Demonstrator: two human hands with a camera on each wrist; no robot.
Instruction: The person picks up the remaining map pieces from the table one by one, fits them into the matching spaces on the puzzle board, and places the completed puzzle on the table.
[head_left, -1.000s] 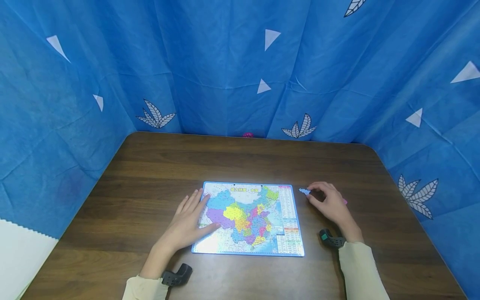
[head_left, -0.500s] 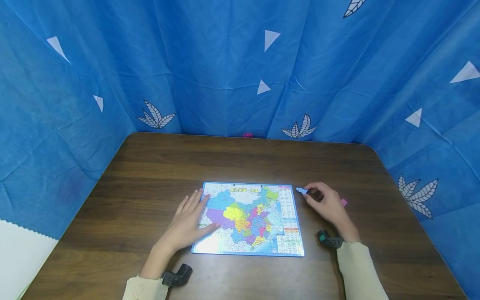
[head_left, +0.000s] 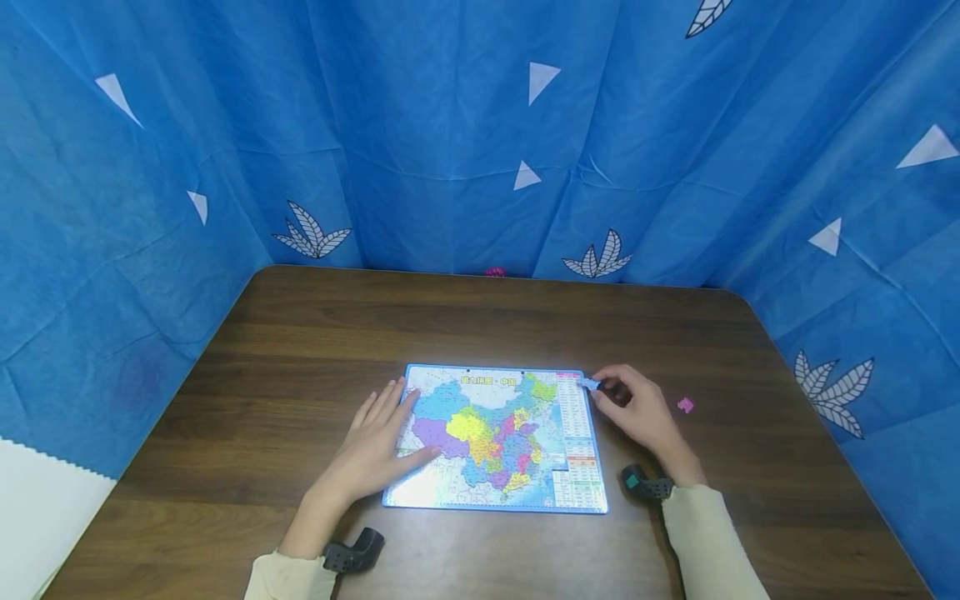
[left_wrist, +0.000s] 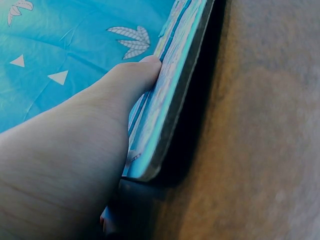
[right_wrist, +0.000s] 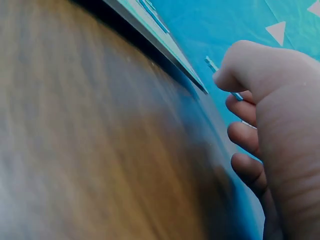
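A map puzzle board [head_left: 480,492] with a blue rim and a colourful map of China lies on the table. My left hand [head_left: 375,446] rests flat on its left edge, fingers spread and thumb over the lower left of the map. Between thumb and fingers my right hand [head_left: 641,412] pinches a small light-blue puzzle piece [head_left: 590,383] at the board's upper right corner. In the right wrist view the thin piece [right_wrist: 211,64] shows edge-on, raised above the tabletop. The left wrist view has the thumb [left_wrist: 135,75] on the board's surface.
A small pink puzzle piece [head_left: 686,405] lies on the wooden table [head_left: 337,317] to the right of my right hand. Blue curtains [head_left: 450,125] with white triangles and leaves hang behind and beside the table. Black cameras [head_left: 356,552] are strapped to both wrists.
My right hand has moved left with the light-blue piece, from beside the board to its upper right edge. The pink piece has come into full view. The left hand has stayed still.
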